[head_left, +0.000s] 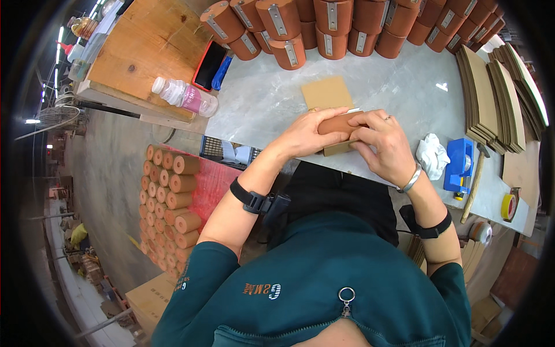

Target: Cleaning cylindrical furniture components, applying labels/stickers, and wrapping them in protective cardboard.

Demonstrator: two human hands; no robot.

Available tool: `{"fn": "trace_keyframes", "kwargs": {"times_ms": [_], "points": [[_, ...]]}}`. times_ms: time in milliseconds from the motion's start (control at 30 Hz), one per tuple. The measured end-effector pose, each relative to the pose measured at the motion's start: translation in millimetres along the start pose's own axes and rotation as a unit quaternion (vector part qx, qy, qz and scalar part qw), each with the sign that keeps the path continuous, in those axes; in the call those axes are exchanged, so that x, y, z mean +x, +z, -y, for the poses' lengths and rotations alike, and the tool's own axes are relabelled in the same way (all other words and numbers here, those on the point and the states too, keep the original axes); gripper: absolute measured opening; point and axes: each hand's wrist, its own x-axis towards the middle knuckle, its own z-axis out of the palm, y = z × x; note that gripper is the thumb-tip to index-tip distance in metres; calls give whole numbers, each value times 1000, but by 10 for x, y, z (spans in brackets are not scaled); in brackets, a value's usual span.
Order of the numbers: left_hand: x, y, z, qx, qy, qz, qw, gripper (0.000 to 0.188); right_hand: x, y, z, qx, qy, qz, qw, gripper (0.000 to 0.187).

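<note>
A reddish-brown cylinder (pixel 338 123) lies on its side at the near edge of the grey tabletop. My left hand (pixel 309 132) is closed round its left end, thumb toward me. At the right end, my right hand (pixel 378 140) grips the cylinder and a bent cardboard strip (pixel 337 149) along its near side. A small pale piece, partly hidden by my fingers, sticks up behind the cylinder. Just beyond my hands a flat cardboard piece (pixel 326 91) rests on the table.
Stacked brown cylinders with metal strips (pixel 332 16) line the back. Cardboard stacks (pixel 483 92), a white crumpled wad (pixel 432 156), a blue tape dispenser (pixel 458 165) and a hammer (pixel 477 179) sit right. A bottle (pixel 188 97) lies left; cardboard-wrapped cylinders (pixel 179 200) are stacked below.
</note>
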Motion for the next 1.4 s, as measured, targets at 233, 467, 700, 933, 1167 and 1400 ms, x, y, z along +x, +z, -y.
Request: {"fn": "trace_keyframes", "kwargs": {"times_ms": [233,467,700,933,1167,1400], "points": [[-106,66,-79,28,31,-68,997,77,-26,-27,44,-9,-3,11,1000,13],[-130,51,229,65,112,-87,988,75,-61,8,14,-9,-3,5,1000,11],[-195,5,157,-191,-27,-68,979,79,-90,13,15,-5,-6,-1,1000,14],[-198,-18,171,-160,-34,-49,985,77,-115,10,39,37,25,-79,996,26],[-181,-73,77,-117,-32,-36,992,73,-107,-9,44,32,28,-79,996,25],[-202,-77,109,14,106,-27,994,57,-113,45,-11,32,25,-71,997,21]]}}
